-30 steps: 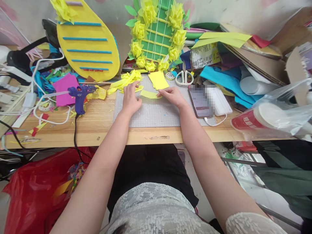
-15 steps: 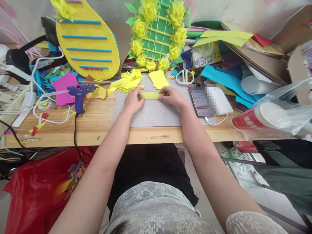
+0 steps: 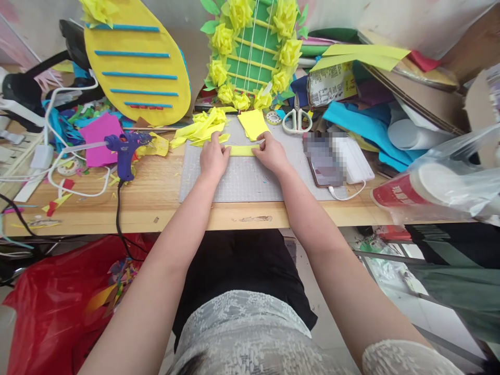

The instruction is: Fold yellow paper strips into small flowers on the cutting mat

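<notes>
A narrow yellow paper strip (image 3: 242,150) stretches between my two hands above the grey cutting mat (image 3: 250,182). Its left end is pinched by my left hand (image 3: 214,159), and my right hand (image 3: 272,152) grips the right end between thumb and fingers. Just beyond the strip lies a stack of yellow paper sheets (image 3: 252,125). To its left is a heap of twisted yellow paper pieces (image 3: 203,127). White-handled scissors (image 3: 297,121) and a small tape roll (image 3: 274,117) lie behind my right hand.
A blue glue gun (image 3: 125,156) with its cord stands on the left. A phone (image 3: 324,159) and a white power bank (image 3: 353,159) lie at the right, near a red-and-white cup (image 3: 406,190) in plastic. Behind stand a yellow board (image 3: 136,65) and a flowered green board (image 3: 250,57).
The strip looks narrower and a brighter yellow than before. My fingers have shifted slightly along it, and the right hand is a little closer in. The view has moved slightly.
</notes>
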The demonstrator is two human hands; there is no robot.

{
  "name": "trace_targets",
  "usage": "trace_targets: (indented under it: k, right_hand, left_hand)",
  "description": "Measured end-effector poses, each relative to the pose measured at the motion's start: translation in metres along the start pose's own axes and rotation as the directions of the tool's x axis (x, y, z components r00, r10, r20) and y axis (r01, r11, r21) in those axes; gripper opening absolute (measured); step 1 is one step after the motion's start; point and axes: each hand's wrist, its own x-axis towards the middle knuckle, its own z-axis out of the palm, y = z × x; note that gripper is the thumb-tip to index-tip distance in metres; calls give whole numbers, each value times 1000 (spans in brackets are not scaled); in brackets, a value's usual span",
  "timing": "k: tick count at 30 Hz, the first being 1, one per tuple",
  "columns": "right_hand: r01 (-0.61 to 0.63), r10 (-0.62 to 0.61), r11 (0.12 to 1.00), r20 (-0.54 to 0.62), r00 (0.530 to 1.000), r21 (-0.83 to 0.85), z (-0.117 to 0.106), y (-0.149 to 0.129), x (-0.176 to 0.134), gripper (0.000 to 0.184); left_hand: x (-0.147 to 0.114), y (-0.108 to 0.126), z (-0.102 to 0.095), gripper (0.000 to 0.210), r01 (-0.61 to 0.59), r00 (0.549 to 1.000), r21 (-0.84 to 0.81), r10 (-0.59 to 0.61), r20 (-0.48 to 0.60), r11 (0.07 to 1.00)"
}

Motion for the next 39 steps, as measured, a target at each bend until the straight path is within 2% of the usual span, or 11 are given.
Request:
trace_targets:
  k: [6, 14, 18, 23, 28, 31, 35, 39]
  right_hand:
    - [22, -22, 994, -6, 1000, -103, 5, -3, -1, 31]
    - [29, -39, 986, -57, 998, -166, 11, -2, 0, 30]
    - [42, -56, 980, -68, 996, -195, 14, -2, 0, 28]
    - [2, -13, 973, -49, 999, -229, 11, -8, -3, 30]
    - [-2, -3, 957, -19, 1000, -291, 7, -16, -8, 31]
    - [21, -28, 949, -16, 999, -316, 6, -17, -10, 32]
    - [45, -55, 938, -22, 998, -342, 6, -17, -12, 38]
    - [57, -61, 928, -2, 998, -367, 5, -18, -13, 37]
  left_hand:
    - [0, 9, 0, 50, 55, 998, 107, -56, -1, 993]
    - [-1, 18, -2, 41, 28, 999, 273, -35, 23, 962]
    - [0, 16, 2, 36, 37, 999, 232, -34, -16, 972]
    - [2, 13, 5, 33, 15, 1000, 243, -16, 4, 970]
    - [1, 14, 3, 21, -89, 996, 261, 82, 38, 961]
    - [3, 13, 3, 25, -149, 988, 263, 134, 73, 953]
    - [4, 9, 5, 27, -182, 983, 235, 168, 78, 955]
    - [1, 9, 4, 19, -190, 981, 218, 181, 64, 957]
